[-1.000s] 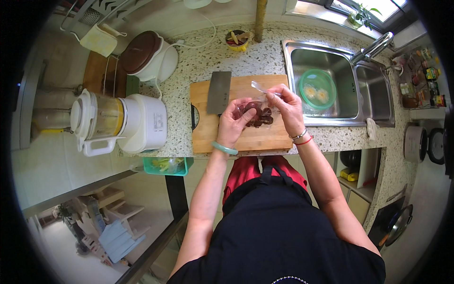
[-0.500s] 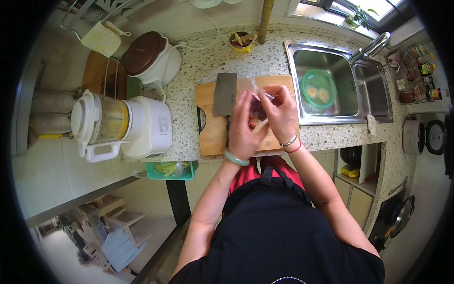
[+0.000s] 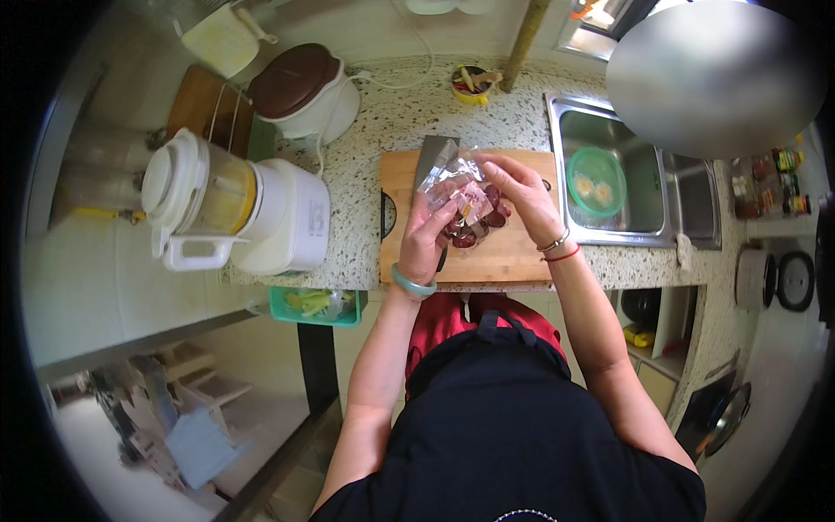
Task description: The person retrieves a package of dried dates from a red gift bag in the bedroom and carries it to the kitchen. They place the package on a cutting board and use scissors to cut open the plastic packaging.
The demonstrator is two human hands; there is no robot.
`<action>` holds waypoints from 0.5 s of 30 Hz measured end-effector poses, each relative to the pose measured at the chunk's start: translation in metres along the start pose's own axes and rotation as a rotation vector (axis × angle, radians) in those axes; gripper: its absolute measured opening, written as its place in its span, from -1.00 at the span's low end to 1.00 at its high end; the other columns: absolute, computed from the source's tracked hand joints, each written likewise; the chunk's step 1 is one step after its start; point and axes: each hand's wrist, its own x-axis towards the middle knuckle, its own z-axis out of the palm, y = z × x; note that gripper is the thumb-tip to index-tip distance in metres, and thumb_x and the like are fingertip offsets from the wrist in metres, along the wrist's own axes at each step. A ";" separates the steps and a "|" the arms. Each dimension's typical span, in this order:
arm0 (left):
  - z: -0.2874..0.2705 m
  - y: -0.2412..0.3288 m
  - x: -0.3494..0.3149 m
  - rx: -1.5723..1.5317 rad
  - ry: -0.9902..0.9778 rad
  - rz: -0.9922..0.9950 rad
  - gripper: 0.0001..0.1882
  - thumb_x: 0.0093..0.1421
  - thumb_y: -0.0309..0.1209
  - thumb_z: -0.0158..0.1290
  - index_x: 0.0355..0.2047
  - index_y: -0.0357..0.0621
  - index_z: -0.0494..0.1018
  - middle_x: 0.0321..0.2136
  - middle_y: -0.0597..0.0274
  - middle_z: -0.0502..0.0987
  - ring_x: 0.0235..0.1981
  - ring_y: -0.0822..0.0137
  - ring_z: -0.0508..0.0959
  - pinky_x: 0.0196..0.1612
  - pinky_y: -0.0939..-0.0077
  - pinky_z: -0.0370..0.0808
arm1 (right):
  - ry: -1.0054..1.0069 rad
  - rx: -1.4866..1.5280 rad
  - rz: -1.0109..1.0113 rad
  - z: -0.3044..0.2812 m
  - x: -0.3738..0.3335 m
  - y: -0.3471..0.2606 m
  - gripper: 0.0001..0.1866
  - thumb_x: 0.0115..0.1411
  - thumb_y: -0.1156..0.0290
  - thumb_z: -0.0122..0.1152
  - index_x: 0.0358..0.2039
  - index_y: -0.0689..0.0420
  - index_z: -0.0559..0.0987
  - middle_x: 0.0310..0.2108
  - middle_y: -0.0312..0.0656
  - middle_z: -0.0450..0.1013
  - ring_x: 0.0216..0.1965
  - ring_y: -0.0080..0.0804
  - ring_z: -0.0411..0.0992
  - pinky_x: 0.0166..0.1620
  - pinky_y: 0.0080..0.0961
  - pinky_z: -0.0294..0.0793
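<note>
Over a wooden cutting board point(image 3: 513, 252) both my hands hold a clear plastic bag point(image 3: 459, 184) with pinkish food inside. My left hand point(image 3: 428, 237) grips the bag from below and the left; a green bangle sits on that wrist. My right hand point(image 3: 520, 193) pinches the bag's right side from above. Dark red slices point(image 3: 480, 224) lie on the board just under the bag. A cleaver point(image 3: 430, 155) rests flat at the board's far left, its blade partly hidden by the bag.
A white blender-like appliance point(image 3: 239, 209) stands left of the board, a brown-lidded cooker point(image 3: 306, 85) behind it. The steel sink point(image 3: 644, 187) at right holds a green bowl point(image 3: 597, 183). A small yellow cup point(image 3: 472, 85) sits by the wall. A green basket point(image 3: 315, 304) hangs below the counter edge.
Both hands have lifted the plastic bag higher off the board and spread it open wider; the view has shifted slightly. The cleaver has stayed in place.
</note>
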 end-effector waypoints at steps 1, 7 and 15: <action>0.000 0.003 -0.003 -0.008 0.007 0.003 -0.60 0.33 -0.46 -0.08 0.17 -0.20 0.24 0.08 0.13 0.43 0.06 0.33 0.48 0.11 0.41 0.45 | -0.025 0.010 0.062 0.005 0.001 0.000 -0.60 0.26 0.20 0.24 -0.04 0.24 0.56 -0.23 -0.29 0.53 -0.20 -0.62 0.41 -0.11 -0.64 0.40; 0.000 0.006 -0.023 0.342 0.303 0.336 -0.65 0.31 -0.31 0.07 0.02 -0.21 0.37 -0.03 0.19 0.50 -0.03 0.41 0.49 0.06 0.48 0.43 | -0.140 0.093 -0.016 0.024 0.010 0.004 -0.81 0.21 0.35 0.29 -0.29 0.23 0.59 -0.42 -0.36 0.53 -0.40 -0.71 0.43 -0.33 -0.73 0.42; 0.006 -0.022 -0.078 0.162 0.803 0.458 -0.80 0.25 -0.30 0.16 -0.23 -0.16 0.53 -0.29 0.24 0.62 -0.23 0.43 0.59 -0.09 0.53 0.50 | -0.393 0.025 -0.032 0.044 -0.007 0.007 -0.85 0.21 0.42 0.29 -0.31 0.25 0.59 -0.42 -0.34 0.55 -0.41 -0.71 0.44 -0.33 -0.72 0.44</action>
